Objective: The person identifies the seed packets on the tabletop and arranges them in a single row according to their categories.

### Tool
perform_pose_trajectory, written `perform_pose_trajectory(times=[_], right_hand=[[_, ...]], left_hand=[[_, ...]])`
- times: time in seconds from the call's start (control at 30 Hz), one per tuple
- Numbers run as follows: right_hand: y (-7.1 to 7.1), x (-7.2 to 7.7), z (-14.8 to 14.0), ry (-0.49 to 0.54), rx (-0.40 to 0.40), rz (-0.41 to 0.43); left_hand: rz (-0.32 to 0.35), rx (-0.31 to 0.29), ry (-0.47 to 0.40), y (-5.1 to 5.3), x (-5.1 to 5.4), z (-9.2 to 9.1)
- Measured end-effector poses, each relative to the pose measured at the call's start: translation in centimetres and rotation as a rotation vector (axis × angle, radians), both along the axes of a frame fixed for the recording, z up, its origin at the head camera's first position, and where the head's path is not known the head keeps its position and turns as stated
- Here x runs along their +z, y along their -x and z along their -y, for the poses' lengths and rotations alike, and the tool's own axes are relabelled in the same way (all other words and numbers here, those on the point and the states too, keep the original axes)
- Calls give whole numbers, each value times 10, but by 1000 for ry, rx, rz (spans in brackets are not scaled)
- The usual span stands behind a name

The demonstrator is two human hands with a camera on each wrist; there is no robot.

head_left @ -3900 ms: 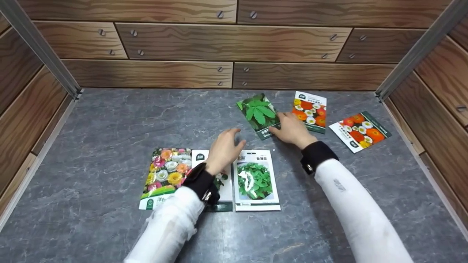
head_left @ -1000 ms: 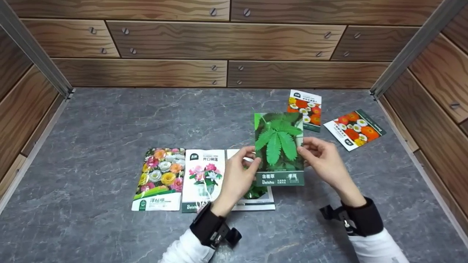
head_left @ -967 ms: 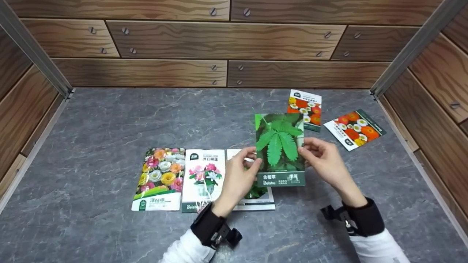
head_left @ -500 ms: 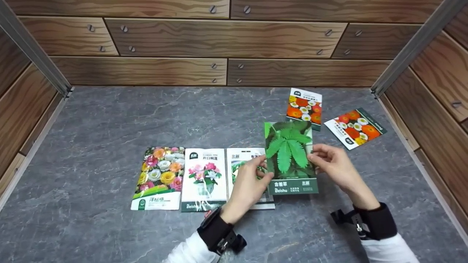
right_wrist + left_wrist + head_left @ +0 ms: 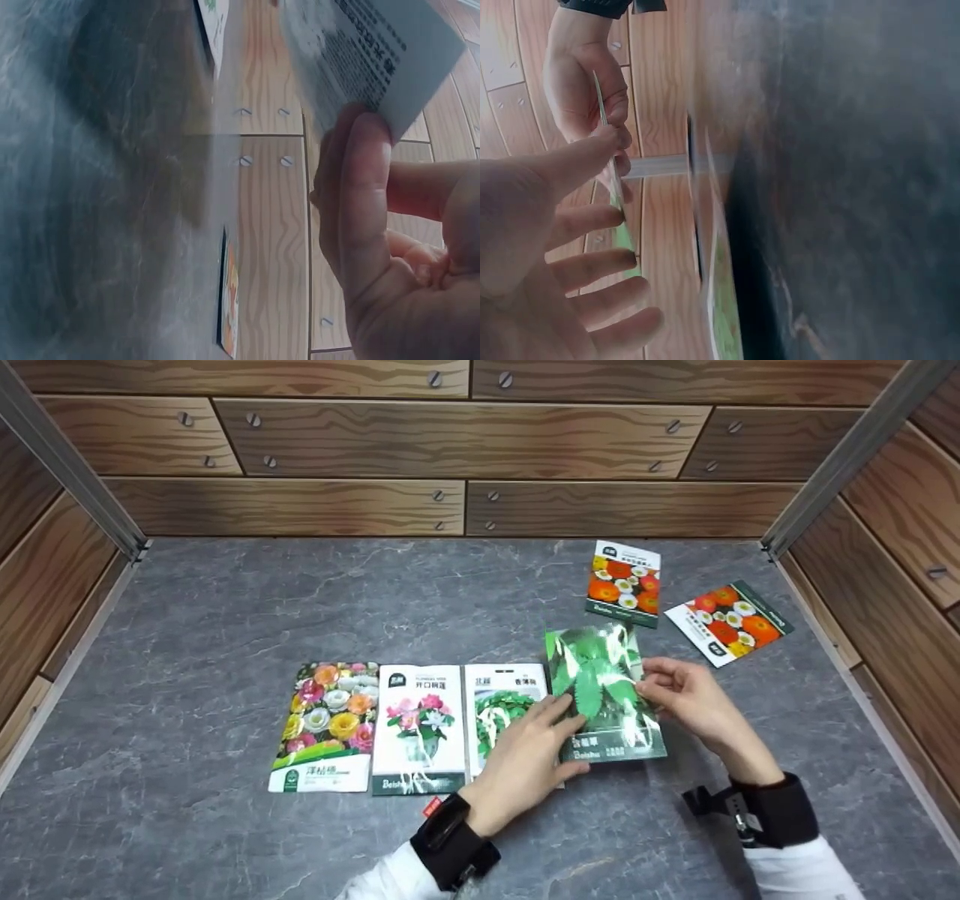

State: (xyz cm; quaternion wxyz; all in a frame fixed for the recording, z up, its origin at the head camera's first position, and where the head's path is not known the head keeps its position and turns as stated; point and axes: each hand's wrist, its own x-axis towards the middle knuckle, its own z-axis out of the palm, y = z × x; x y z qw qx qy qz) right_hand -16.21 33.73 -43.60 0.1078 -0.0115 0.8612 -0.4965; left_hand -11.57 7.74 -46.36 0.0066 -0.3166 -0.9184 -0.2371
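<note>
A green leaf-picture seed packet (image 5: pixel 600 679) is just above the grey surface, right of a row of packets. My right hand (image 5: pixel 694 705) pinches its right edge; the right wrist view shows the packet's white printed back (image 5: pixel 375 67) and the fingers on it. My left hand (image 5: pixel 529 757) has its fingers spread, touching the packet's left side, and partly covers the mint-like seed packet (image 5: pixel 510 701) below. In the left wrist view the leaf packet (image 5: pixel 624 240) appears nearly edge-on beside the extended fingers.
Left in the row lie a multicoloured-flower packet (image 5: pixel 330 720) and a white pink-flower packet (image 5: pixel 420 720). Two orange-flower packets (image 5: pixel 625 585) lie at the back right, one angled. A small red tag (image 5: pixel 433 807) shows near my left wrist. Wood-patterned walls (image 5: pixel 300 506) enclose the surface.
The leaf packet was picked up from the back, held in both hands, then moved right and lowered beside the row. My left hand has loosened from pinching its edge to spread fingers.
</note>
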Motion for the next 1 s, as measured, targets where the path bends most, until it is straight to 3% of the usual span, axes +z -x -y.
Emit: perform_pose_trajectory(times=[0.27, 0.4, 0.77, 1.0], right_hand=[[2, -7, -2, -3, 50, 73], [0, -8, -2, -52, 67, 77], [-4, -14, 8, -355, 104, -11], [-6, -19, 13, -525, 110, -51]], left_hand=[[-3, -48, 150, -4, -3, -5], [-10, -89, 196, -8, -5, -7], [-39, -130, 277, -11, -6, -6], [-1, -122, 316, -12, -4, -9]])
